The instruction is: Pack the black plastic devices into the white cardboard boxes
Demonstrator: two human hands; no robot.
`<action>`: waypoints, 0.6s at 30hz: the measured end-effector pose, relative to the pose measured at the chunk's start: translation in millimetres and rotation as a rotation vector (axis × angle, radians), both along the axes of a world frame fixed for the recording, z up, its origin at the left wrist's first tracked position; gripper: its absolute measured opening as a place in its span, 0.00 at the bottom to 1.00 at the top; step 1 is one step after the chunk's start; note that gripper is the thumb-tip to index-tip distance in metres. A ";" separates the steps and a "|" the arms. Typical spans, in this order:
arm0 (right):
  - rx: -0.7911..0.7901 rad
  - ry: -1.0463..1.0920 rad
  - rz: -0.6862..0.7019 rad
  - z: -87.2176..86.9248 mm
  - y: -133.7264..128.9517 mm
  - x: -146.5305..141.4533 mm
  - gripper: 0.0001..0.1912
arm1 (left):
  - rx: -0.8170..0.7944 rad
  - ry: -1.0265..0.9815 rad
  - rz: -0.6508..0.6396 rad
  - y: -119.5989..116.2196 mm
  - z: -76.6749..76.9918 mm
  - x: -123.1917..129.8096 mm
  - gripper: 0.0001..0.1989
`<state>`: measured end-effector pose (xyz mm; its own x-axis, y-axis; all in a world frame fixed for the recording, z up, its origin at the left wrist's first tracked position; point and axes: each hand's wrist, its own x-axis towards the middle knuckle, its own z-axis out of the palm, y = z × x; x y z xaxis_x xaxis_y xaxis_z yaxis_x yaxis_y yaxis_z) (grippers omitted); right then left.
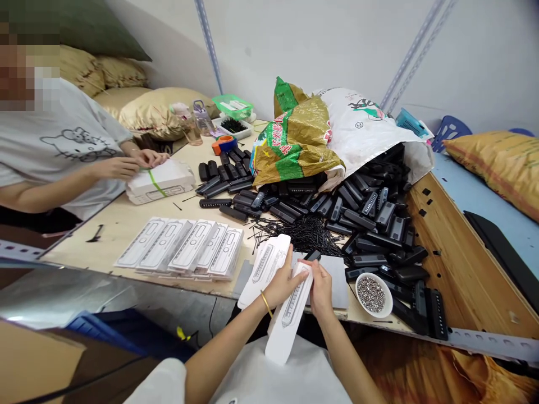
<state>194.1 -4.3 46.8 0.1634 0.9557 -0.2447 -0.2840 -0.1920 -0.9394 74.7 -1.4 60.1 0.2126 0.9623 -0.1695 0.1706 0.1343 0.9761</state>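
Observation:
My left hand (pixel 283 285), with a yellow bangle at the wrist, grips a long white printed box (pixel 290 314) from its left side. On the other side, my right hand (pixel 320 285) has its fingers closed at the box's upper end. A black part (pixel 312 256) shows just above that end; whether it is inside the box cannot be made out. Beside my left hand, flat printed white cartons (pixel 265 266) lie on the table edge. A bowl of small metal pieces (pixel 373 296) stands to the right of my right hand.
Black plastic units (pixel 370 224) are heaped at the right, with thin black sticks (pixel 311 231) before them. Sacks (pixel 295 140) lie behind. Stacked white boxes (pixel 185 247) stand at left. Beyond, another person's hands (pixel 138 163) touch a bundle of white cartons (pixel 162 182) with a green band.

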 end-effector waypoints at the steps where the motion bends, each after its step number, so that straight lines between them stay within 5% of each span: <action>1: 0.009 -0.021 0.011 -0.6 -4.4 -0.3 0.23 | 0.019 0.010 0.023 0.8 0.6 1.4 0.43; 6: 0.054 -0.043 -0.027 3.9 1.0 -5.0 0.22 | -0.014 0.028 0.059 8.8 7.3 13.2 0.43; 13: 0.089 0.123 -0.057 25.6 57.0 -9.0 0.20 | 0.080 0.122 0.122 42.5 39.5 7.3 0.35; 18: 0.100 0.068 -0.139 18.1 82.0 2.9 0.13 | 0.555 0.259 -0.222 25.4 49.6 3.1 0.27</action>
<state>197.0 77.7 64.9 0.2817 0.9453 -0.1643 -0.3645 -0.0529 -0.9297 77.8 24.0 109.8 0.4357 0.8595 0.2673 0.3752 -0.4434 0.8141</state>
